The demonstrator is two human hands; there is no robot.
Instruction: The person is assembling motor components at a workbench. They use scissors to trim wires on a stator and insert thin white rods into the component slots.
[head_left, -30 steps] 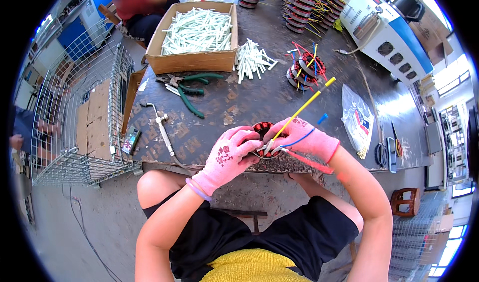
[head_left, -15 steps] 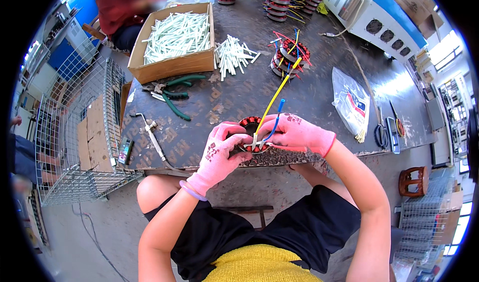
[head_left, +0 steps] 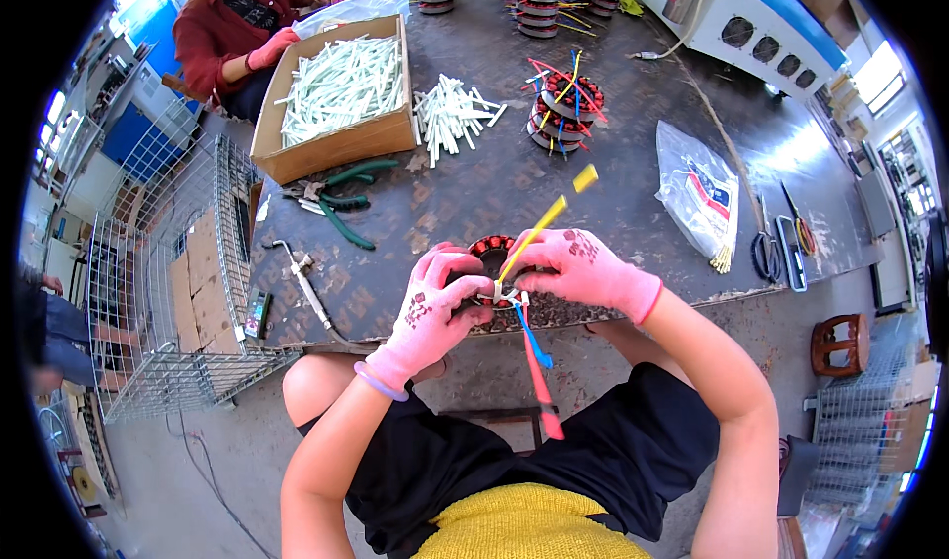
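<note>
A ring-shaped motor stator (head_left: 490, 246) with red windings rests at the table's near edge, partly covered by my hands. My left hand (head_left: 430, 300), in a pink glove, is closed on its left side. At the ring's near right side, the gloved fingers of my right hand (head_left: 583, 270) pinch the base of a yellow lead wire (head_left: 539, 228), which slants up and away. A blue wire (head_left: 537, 347) and a red wire (head_left: 543, 396) hang from the near rim over the table edge. Whitish sleeving shows between my fingertips, its details too small to tell.
Left of centre stand a cardboard box (head_left: 336, 154) of white tubes, a loose tube pile (head_left: 455, 114), green-handled pliers (head_left: 346, 203) and a torch-like tool (head_left: 308, 292). Stacked stators (head_left: 565, 104), a plastic bag (head_left: 697, 193) and scissors (head_left: 766, 253) lie beyond. A co-worker (head_left: 232, 35) sits far left.
The blue and red wires have swung down over the table edge. My right hand has shifted closer to the yellow wire's base. The view has tilted slightly, bringing the co-worker more into sight.
</note>
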